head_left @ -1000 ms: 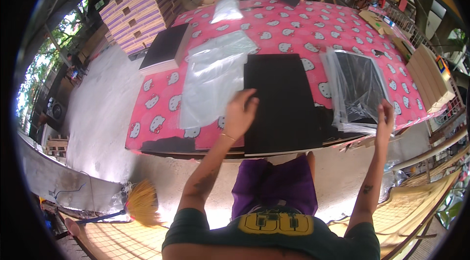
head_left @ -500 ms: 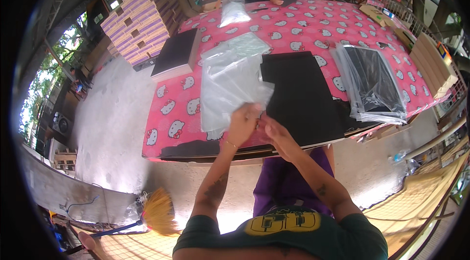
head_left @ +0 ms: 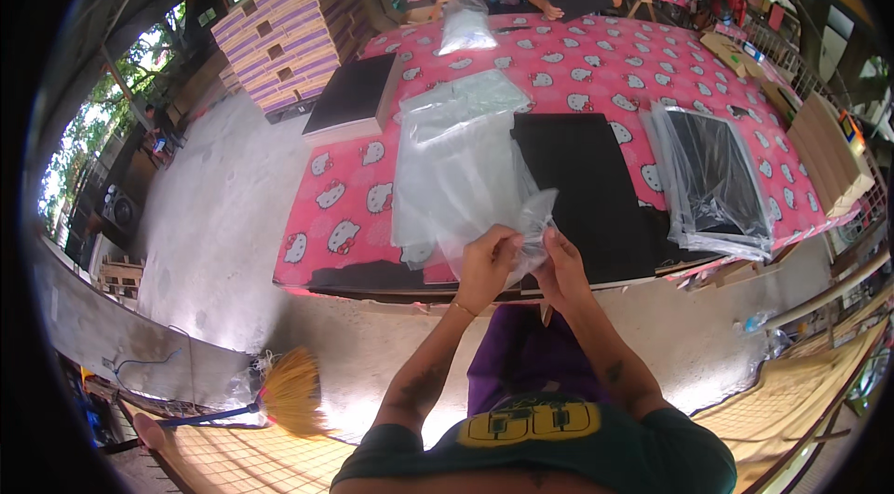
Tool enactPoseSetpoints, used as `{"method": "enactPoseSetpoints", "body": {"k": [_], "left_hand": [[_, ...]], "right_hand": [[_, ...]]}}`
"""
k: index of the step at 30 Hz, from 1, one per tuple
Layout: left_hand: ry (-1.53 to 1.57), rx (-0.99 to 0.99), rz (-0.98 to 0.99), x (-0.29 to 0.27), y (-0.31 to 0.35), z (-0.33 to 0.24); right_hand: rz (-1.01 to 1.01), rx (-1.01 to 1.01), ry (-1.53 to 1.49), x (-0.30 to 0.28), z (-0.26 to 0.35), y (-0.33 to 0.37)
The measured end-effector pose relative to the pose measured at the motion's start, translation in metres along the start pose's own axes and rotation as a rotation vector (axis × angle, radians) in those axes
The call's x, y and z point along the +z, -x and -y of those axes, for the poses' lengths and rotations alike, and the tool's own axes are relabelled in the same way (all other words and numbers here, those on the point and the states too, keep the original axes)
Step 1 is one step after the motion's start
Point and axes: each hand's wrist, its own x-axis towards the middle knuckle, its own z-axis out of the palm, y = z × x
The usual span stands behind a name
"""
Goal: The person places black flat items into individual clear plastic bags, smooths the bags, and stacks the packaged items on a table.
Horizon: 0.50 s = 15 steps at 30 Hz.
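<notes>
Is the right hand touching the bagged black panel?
No, the right hand pinches the gathered edge of the clear plastic bag, apart from the bagged black panel.

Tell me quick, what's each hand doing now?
Left hand: closed, holding a clear plastic bag.
Right hand: closed, holding the same bag's edge.
</notes>
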Motion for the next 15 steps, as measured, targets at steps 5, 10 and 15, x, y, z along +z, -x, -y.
{"method": "enactPoseSetpoints", "body": {"k": [5, 10, 15], "left_hand": [[0.060, -0.260, -0.253, 0.009, -0.014, -0.007], [-0.203, 0.234, -0.057, 0.036, -0.006, -0.017], [-0.452, -0.016, 0.040, 0.001, -0.004, 0.022]], "right_hand": [[0.187, -0.055, -0.095, -0.046, 0.043, 0.008], [-0.074, 0.186, 0.119, -0.039, 0.066, 0.016], [0.097, -0.104, 0.029, -0.052, 0.126, 0.023]]}}
